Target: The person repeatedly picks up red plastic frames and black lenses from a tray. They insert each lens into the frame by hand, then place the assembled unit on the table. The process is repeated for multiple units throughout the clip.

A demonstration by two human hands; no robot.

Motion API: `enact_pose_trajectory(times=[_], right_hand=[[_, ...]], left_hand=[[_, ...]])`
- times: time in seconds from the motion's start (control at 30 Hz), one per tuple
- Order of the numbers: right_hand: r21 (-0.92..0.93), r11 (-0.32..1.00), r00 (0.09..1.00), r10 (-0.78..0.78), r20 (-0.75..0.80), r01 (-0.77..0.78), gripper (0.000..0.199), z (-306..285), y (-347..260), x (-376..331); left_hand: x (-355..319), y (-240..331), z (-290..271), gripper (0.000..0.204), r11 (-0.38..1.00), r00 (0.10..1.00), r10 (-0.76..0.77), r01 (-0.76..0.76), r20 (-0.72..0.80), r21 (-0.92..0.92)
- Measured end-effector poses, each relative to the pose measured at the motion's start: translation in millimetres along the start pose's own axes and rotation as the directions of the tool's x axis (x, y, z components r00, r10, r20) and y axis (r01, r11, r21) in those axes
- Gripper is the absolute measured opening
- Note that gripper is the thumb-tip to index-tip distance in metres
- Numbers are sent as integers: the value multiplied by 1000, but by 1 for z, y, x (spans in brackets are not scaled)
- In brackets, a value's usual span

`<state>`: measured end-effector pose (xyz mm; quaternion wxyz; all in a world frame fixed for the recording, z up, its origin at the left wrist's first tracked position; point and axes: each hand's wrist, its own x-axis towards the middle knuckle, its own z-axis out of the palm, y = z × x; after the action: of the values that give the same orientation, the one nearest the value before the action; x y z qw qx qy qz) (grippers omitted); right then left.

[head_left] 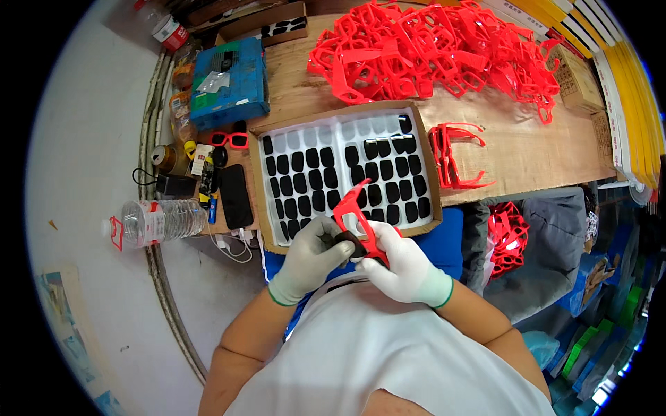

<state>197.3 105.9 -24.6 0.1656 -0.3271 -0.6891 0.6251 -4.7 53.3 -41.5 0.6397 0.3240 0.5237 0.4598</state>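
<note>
In front of my body I hold a red eyeglass frame (pixel 349 206) with my white-gloved right hand (pixel 404 272), fingers closed on its lower side. One arm of the frame points up and away over the tray. My left hand (pixel 309 256), gloved too, pinches a dark lens (pixel 352 243) against the frame's near side; whether it sits in the rim I cannot tell. Just beyond both hands lies a cardboard box (pixel 431 166) with a white lens tray. Rows of black lenses (pixel 299 183) stand in its slots, and the far row holds paler, clear-looking slots.
A large heap of red frames (pixel 423 59) covers the table's far side. More red frames (pixel 452 156) stand right of the box. At left are a phone (pixel 236 197), a water bottle (pixel 170 220) and a blue box (pixel 232 83). A grey bag (pixel 548 243) hangs at right.
</note>
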Motion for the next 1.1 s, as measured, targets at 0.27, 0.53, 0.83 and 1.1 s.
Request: enact_pose_trajectory(times=[0.27, 0.53, 0.83, 1.1], right_hand=[[380, 916, 991, 135, 15, -131, 20, 1, -6, -1], [311, 947, 997, 73, 37, -80, 24, -1, 5, 0], [453, 876, 982, 189, -14, -162, 22, 7, -2, -2], [100, 994, 968, 71, -241, -48, 18, 15, -8, 1]], left_hand=[[-10, 13, -2, 19, 897, 985, -112, 158, 133, -414], [-13, 8, 4, 21, 986, 1000, -29, 29, 2, -165], [-8, 13, 21, 19, 998, 996, 26, -31, -86, -57], [-5, 3, 40, 20, 958, 921, 176, -79, -346, 277]])
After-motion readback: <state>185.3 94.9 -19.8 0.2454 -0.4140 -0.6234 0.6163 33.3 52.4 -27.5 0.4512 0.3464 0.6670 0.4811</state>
